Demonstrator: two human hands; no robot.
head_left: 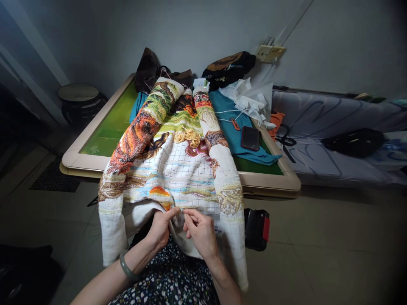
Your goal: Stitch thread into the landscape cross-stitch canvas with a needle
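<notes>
Both hands pinched shut on embroidery cloth (178, 178) edge — left hand (160, 228), right hand (199, 231) close together.

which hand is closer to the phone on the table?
Right. The right hand pinches the cross-stitch cloth edge below the phone; the left hand sits further left, also on that edge.

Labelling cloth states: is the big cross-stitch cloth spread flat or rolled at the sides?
Rolled at both sides. The large gridded cross-stitch cloth shows a flat middle strip between two long rolls, draped from the green-topped table to both hands.
</notes>
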